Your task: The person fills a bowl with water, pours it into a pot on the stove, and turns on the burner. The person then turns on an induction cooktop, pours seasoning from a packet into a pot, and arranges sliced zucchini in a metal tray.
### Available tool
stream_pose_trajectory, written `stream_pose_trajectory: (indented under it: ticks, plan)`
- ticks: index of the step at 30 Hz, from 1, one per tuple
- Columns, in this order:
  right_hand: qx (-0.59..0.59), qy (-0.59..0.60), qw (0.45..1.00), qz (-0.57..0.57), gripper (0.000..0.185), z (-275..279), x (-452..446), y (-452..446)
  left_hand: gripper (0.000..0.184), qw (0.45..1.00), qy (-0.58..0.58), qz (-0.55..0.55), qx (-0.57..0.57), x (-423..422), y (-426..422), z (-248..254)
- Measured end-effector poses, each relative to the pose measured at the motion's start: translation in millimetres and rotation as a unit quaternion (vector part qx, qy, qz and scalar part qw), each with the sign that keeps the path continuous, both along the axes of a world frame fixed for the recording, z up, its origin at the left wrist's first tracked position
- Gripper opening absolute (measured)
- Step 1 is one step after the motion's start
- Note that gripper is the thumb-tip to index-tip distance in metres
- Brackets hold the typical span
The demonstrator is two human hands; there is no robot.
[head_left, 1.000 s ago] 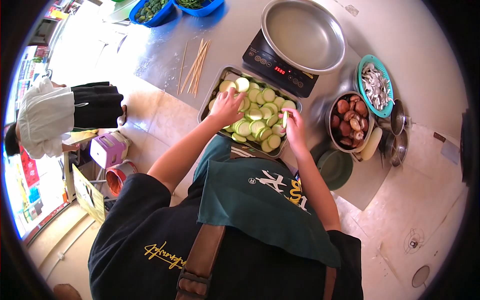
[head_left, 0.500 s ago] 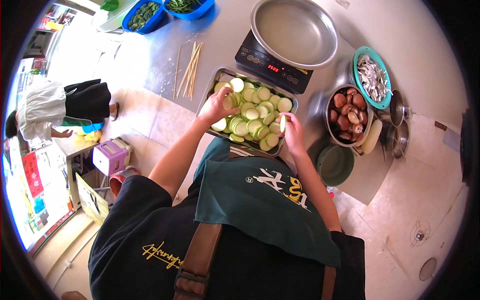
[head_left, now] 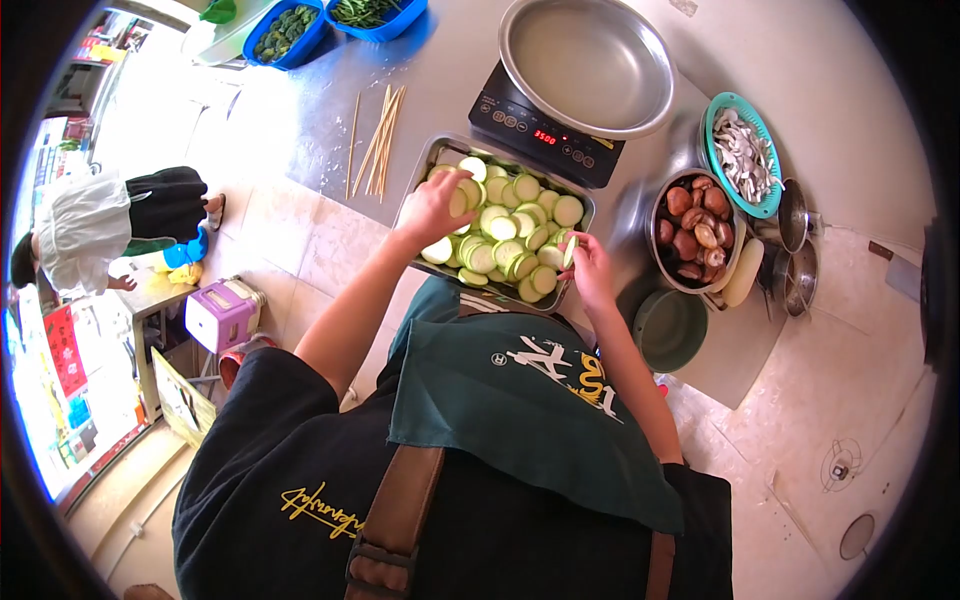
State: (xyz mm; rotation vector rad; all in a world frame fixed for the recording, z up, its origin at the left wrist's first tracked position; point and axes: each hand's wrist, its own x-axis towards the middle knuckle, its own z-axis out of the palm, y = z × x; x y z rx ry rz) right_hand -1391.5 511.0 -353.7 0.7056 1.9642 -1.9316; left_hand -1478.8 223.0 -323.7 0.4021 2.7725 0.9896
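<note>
A rectangular metal tray (head_left: 590, 213) full of round zucchini slices (head_left: 503, 228) lies in front of me. My left hand (head_left: 432, 212) is over the tray's left side, its fingers and thumb curled around a few slices (head_left: 458, 201). At the right edge my right hand (head_left: 592, 270) pinches one zucchini slice (head_left: 570, 250), held on edge between thumb and fingers. Several thin wooden skewers (head_left: 380, 145) rest on the metal counter to the left of the tray.
Behind the tray, a steel basin (head_left: 515, 85) of cloudy liquid sits on an induction cooker (head_left: 500, 117). To the right stand a pot of mushrooms (head_left: 700, 225), a teal basket (head_left: 717, 160) of sliced pieces and a green bowl (head_left: 670, 330). Another person (head_left: 90, 225) stands far left.
My right hand has tipped its slice slightly and shifted a little. My left hand has turned slightly over the slices. The person at the left has moved a little.
</note>
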Motion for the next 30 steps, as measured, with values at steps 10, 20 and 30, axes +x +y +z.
stream_pose_trajectory:
  ticks: [10, 20, 30]
  plan:
    - [0.095, 0.025, 0.992, 0.079, 0.023, 2, 18, -11, 0.062, 0.986, -0.040, -0.146, -0.068, -11, 65, -2]
    - [0.047, 0.052, 0.994, 0.085, 0.028, 5, 38, -9, 0.052, 0.968, 0.035, -0.193, -0.158, -21, 86, -29]
    - [0.067, 0.063, 0.985, 0.149, 0.028, -6, 45, -11, 0.028, 0.908, 0.091, -0.313, -0.264, -39, 132, -39]
